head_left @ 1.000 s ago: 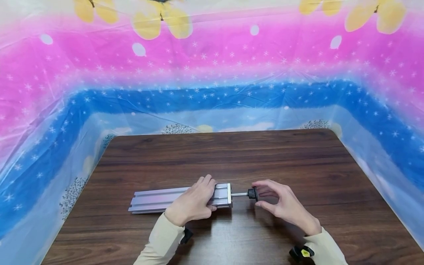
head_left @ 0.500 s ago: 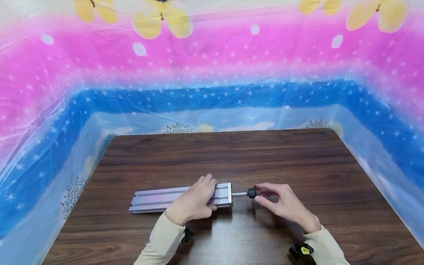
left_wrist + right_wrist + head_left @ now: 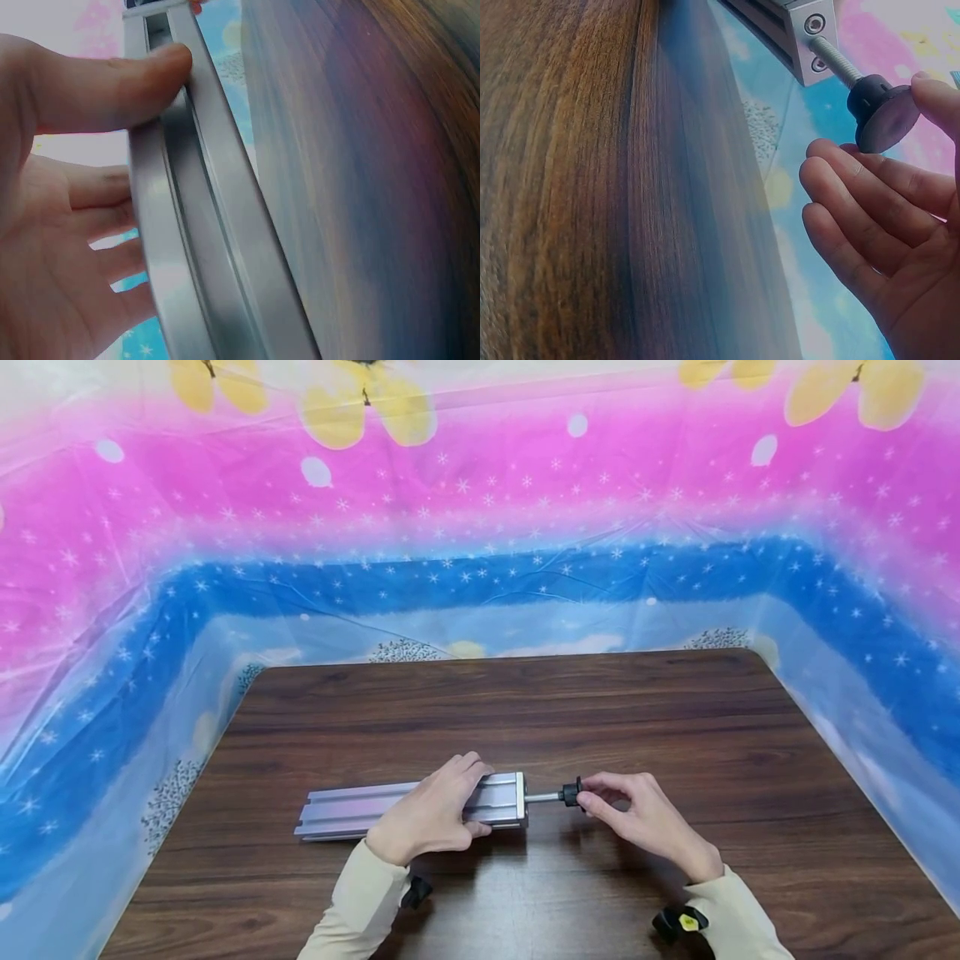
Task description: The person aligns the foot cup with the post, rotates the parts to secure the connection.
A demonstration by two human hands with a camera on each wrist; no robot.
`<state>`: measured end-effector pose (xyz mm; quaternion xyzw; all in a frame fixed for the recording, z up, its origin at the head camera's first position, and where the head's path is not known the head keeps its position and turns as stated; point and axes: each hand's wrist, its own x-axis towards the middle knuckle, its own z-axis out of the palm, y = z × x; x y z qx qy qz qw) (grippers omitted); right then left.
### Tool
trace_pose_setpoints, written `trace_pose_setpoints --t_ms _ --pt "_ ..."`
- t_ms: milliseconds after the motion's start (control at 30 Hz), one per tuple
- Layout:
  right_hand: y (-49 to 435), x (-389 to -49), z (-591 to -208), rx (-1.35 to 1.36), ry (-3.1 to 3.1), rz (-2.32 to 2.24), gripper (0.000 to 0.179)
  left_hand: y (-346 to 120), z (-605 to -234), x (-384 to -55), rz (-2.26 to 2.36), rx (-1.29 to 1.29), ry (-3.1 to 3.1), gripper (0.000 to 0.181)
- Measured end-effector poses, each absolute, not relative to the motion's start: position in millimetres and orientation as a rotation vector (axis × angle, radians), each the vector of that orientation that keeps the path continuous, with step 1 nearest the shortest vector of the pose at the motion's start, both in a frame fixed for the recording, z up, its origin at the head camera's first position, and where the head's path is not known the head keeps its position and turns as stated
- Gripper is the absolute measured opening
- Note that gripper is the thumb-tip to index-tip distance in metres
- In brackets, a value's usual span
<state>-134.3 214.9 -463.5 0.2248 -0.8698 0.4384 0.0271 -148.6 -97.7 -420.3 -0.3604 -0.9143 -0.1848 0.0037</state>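
Observation:
A silver aluminium extrusion (image 3: 345,811) with long slots lies on the table, its end plate (image 3: 521,799) to the right. My left hand (image 3: 431,817) grips it near that end, thumb on the near side; in the left wrist view the thumb presses along the slotted face of the extrusion (image 3: 217,225). From the plate a threaded rod (image 3: 543,797) sticks out, carrying a black levelling foot (image 3: 569,795). My right hand (image 3: 648,820) pinches the foot's round base between thumb and fingers. Two socket screws (image 3: 814,24) show on the plate in the right wrist view.
The dark wood-grain table (image 3: 480,710) extends around the work on all sides. A pink and blue patterned cloth (image 3: 480,527) hangs behind and beside it. Each sleeve has a black wrist-worn device (image 3: 678,922) at the cuff.
My right thumb and fingers have closed from a wide spread onto the levelling foot's base. My left hand has shifted slightly on the extrusion, which stays nearly in place.

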Motion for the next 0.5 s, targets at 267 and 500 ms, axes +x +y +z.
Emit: trace_pose_setpoints --t_ms 267,500 --pt "215.7 -132.9 -464.9 0.736 -2.655 1.337 0.021 -100.0 -422.3 -151.8 -0.646 -1.146 -2.829 0.059" --pt "215.7 -128.5 -464.0 0.908 -2.487 1.359 0.066 -101.2 -420.7 -153.5 -0.621 -1.147 -2.805 0.059"
